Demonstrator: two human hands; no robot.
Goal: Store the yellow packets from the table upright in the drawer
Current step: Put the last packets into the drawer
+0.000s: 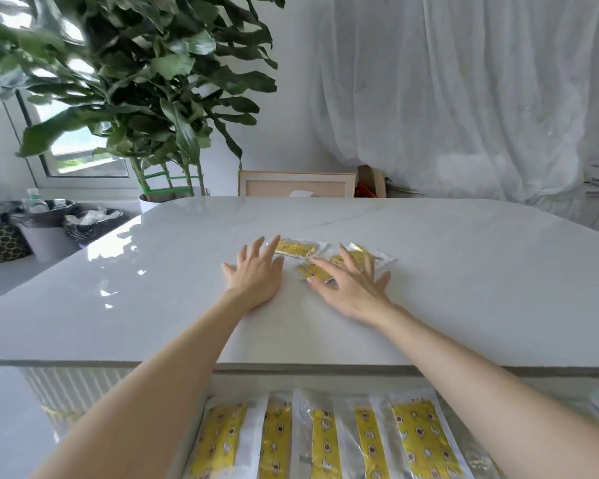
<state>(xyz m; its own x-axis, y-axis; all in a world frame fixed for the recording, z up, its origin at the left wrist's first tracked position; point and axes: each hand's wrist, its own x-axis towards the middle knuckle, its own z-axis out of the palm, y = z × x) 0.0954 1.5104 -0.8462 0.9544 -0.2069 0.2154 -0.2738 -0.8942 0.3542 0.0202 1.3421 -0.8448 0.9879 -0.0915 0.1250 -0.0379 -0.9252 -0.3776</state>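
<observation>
Packets beside left hand, under right hand

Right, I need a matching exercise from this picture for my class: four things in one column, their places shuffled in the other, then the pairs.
Things:
1. left hand
2. right hand
3. stored packets
4. potted plant

Places:
A. beyond the far left corner of the table
B. spread over the loose yellow packets
C. upright in a row below the table's near edge
D. on the tabletop, left of the loose yellow packets

Pairs: 1-D, 2-B, 3-C, 4-A
</observation>
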